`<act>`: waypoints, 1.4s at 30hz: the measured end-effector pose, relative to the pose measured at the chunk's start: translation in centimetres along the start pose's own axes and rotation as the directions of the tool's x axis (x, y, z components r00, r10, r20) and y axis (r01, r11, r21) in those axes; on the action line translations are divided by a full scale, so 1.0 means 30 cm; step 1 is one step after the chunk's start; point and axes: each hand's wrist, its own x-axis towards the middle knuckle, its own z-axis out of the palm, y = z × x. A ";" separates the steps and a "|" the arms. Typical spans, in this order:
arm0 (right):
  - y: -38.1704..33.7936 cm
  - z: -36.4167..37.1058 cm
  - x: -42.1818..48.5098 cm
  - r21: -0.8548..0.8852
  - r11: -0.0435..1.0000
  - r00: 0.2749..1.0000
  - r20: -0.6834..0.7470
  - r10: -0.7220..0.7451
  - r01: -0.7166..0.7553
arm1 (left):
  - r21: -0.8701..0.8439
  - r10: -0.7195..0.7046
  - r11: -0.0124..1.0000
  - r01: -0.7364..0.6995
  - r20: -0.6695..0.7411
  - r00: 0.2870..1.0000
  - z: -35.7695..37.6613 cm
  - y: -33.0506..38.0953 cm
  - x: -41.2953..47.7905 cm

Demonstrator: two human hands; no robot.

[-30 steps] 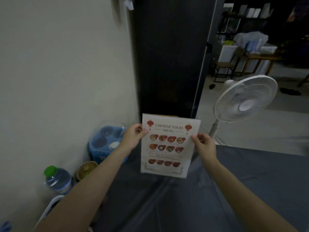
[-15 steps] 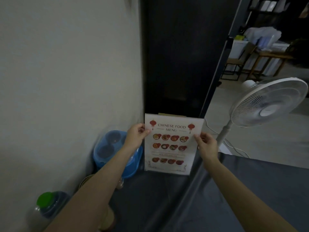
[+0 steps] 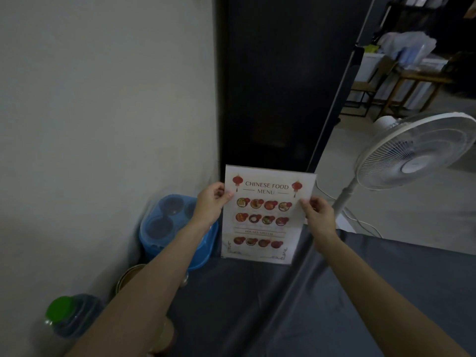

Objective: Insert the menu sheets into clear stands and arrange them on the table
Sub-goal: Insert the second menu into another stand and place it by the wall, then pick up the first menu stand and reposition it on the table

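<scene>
A clear stand holding a "Chinese Food Menu" sheet (image 3: 265,215) is upright at the far end of the table, which is covered in dark grey cloth (image 3: 334,305). The stand's bottom edge rests on or just above the cloth. My left hand (image 3: 211,204) pinches its left edge near the top. On the other side, my right hand (image 3: 318,215) pinches the right edge at mid height. The sheet shows red lanterns and rows of food pictures.
A blue plastic container (image 3: 167,228) sits left of the stand against the wall. A round tin (image 3: 130,278) and a green-capped water bottle (image 3: 69,318) lie nearer me. A white pedestal fan (image 3: 412,155) stands right, beyond the table. A dark pillar (image 3: 278,86) rises behind.
The stand with the menu has moved down and away toward the table's far end, still held by both hands. The view has shifted closer and left.
</scene>
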 end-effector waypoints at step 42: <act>0.237 -0.654 -0.708 -0.775 0.491 0.860 0.501 0.094 0.398 | 0.900 -0.258 0.295 -0.319 0.397 0.881 0.544 0.083 -0.970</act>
